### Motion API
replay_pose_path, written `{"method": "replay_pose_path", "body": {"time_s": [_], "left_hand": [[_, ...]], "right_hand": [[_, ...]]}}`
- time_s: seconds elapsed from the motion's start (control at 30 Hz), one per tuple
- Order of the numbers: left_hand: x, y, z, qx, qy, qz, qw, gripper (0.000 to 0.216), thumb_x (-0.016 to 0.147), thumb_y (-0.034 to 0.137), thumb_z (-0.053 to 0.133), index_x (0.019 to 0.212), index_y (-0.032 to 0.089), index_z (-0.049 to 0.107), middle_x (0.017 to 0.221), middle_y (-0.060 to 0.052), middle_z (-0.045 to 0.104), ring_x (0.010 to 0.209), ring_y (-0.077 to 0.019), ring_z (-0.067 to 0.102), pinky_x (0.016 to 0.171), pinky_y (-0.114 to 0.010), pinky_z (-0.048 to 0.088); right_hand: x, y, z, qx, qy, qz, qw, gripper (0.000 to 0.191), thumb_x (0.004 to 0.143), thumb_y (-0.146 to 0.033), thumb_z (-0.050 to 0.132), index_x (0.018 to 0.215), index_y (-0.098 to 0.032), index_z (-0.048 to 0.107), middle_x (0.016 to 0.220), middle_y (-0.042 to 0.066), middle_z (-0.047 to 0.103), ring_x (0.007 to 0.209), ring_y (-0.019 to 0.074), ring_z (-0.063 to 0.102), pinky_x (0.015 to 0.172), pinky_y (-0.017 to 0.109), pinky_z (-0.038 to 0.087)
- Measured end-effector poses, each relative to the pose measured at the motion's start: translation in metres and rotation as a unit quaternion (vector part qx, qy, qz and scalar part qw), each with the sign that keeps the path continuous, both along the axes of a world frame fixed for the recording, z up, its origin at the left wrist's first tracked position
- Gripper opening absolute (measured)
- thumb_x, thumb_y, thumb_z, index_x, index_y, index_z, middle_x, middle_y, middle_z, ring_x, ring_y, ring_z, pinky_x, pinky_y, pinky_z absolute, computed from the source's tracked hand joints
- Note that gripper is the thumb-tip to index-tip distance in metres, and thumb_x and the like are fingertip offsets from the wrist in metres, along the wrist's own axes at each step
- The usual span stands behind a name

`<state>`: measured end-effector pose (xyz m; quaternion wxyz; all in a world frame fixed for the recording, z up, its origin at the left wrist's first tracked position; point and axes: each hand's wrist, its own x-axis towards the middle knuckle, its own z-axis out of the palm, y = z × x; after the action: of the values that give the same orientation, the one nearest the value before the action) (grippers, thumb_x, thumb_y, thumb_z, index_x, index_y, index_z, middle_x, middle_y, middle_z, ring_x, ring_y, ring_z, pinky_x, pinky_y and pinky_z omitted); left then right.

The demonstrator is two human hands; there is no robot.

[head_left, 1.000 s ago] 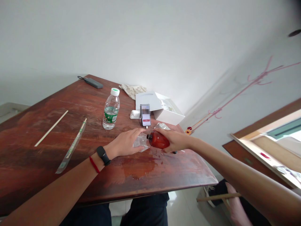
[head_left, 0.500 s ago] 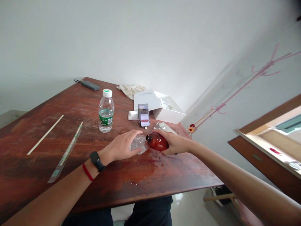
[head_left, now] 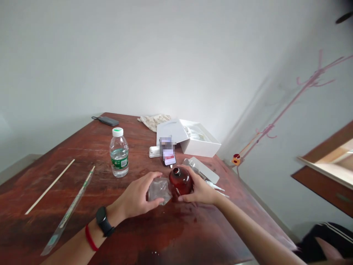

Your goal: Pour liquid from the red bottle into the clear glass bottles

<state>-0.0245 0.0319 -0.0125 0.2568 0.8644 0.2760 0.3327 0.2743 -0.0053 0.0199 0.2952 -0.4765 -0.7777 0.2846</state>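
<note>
Right grip [head_left: 200, 189]: fingers wrapped round the round dark-red translucent bottle [head_left: 179, 181], clamped on its far and right sides. The bottle rests on the red-brown wooden table [head_left: 82, 147], near the front middle, with its open black-rimmed neck pointing up and slightly away from me.

Left grip [head_left: 135, 200]: closed over the small clear plastic container [head_left: 158, 189], thumb on the near side, fingers over the top. The container lies on the table and touches the left side of the bottle. I cannot tell its exact shape under my fingers. On the left wrist: black smartwatch [head_left: 104, 221] and, below it, red cord band [head_left: 89, 237].

Surroundings:
- Clear water bottle with white cap and green label [head_left: 119, 152] stands upright, to the left and farther back, apart from both grips.
- Phone with lit screen [head_left: 168, 156] sits just behind the dark-red bottle. A small white device [head_left: 153, 151] lies to its left.
- Open white cardboard box [head_left: 193, 138] sits behind the phone, and a pale crumpled cloth [head_left: 154, 120] lies beyond it.
- Flat clear plastic package [head_left: 202, 169] lies just right of my right grip.
- Dark grey power bank with cable [head_left: 109, 120] lies at the far edge.
- Bare wooden stick [head_left: 49, 187] lies at far left. A stick in a clear plastic sleeve [head_left: 68, 211] lies beside it.
- Wet patch [head_left: 165, 235] on the table in front of both grips.
</note>
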Motion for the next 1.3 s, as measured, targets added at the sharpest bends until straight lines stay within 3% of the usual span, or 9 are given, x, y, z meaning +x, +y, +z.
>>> {"method": "replay_pose_path", "body": {"time_s": [0.2, 0.3, 0.53, 0.73, 1.1, 1.3], "left_hand": [[-0.002, 0.005, -0.009, 0.021, -0.019, 0.063, 0.998, 0.066, 0.09, 0.04, 0.08, 0.147, 0.027, 0.048, 0.14, -0.012, 0.071, 0.123, -0.0333, 0.074, 0.107, -0.048, 0.06], [-0.004, 0.01, -0.013, 0.019, -0.039, 0.113, 0.993, 0.061, 0.093, 0.045, 0.077, 0.145, 0.029, 0.049, 0.141, -0.011, 0.07, 0.12, -0.0321, 0.074, 0.102, -0.047, 0.062], [-0.007, 0.024, -0.02, -0.011, -0.085, 0.188, 0.979, 0.051, 0.097, 0.048, 0.072, 0.138, 0.027, 0.051, 0.136, -0.014, 0.071, 0.118, -0.0314, 0.075, 0.09, -0.043, 0.064], [-0.005, 0.027, -0.023, 0.011, -0.094, 0.223, 0.97, 0.051, 0.096, 0.053, 0.073, 0.133, 0.024, 0.054, 0.135, -0.015, 0.069, 0.116, -0.0309, 0.074, 0.09, -0.043, 0.065], [-0.004, 0.028, -0.03, 0.008, -0.084, 0.237, 0.968, 0.057, 0.092, 0.057, 0.076, 0.134, 0.023, 0.055, 0.139, -0.017, 0.068, 0.113, -0.0296, 0.076, 0.092, -0.046, 0.067], [0.0, 0.025, -0.032, 0.026, -0.071, 0.233, 0.969, 0.053, 0.094, 0.052, 0.075, 0.135, 0.024, 0.056, 0.142, -0.015, 0.066, 0.124, -0.0306, 0.073, 0.099, -0.048, 0.066]], "right_hand": [[0.006, 0.002, -0.041, 0.041, 0.144, -0.059, 0.987, 0.108, 0.069, -0.055, 0.097, 0.157, -0.029, 0.039, 0.162, 0.018, 0.049, 0.154, 0.0418, 0.047, 0.13, 0.061, 0.032], [0.014, -0.002, -0.05, 0.057, 0.163, -0.095, 0.98, 0.11, 0.069, -0.058, 0.096, 0.158, -0.03, 0.037, 0.161, 0.018, 0.05, 0.152, 0.0429, 0.049, 0.129, 0.063, 0.033], [0.013, -0.01, -0.052, 0.014, 0.192, -0.096, 0.977, 0.107, 0.072, -0.049, 0.096, 0.159, -0.032, 0.035, 0.165, 0.017, 0.046, 0.155, 0.0425, 0.045, 0.132, 0.065, 0.027], [0.0, -0.015, -0.057, 0.015, 0.211, -0.039, 0.977, 0.113, 0.076, -0.043, 0.095, 0.164, -0.031, 0.026, 0.166, 0.018, 0.048, 0.155, 0.0402, 0.047, 0.129, 0.06, 0.038], [-0.003, -0.014, -0.05, 0.019, 0.179, -0.047, 0.983, 0.114, 0.07, -0.037, 0.097, 0.163, -0.028, 0.031, 0.165, 0.019, 0.05, 0.154, 0.0407, 0.049, 0.131, 0.063, 0.032], [0.0, -0.01, -0.048, 0.044, 0.205, -0.05, 0.976, 0.112, 0.072, -0.038, 0.095, 0.162, -0.027, 0.03, 0.167, 0.02, 0.048, 0.158, 0.0404, 0.044, 0.131, 0.062, 0.03]]}}
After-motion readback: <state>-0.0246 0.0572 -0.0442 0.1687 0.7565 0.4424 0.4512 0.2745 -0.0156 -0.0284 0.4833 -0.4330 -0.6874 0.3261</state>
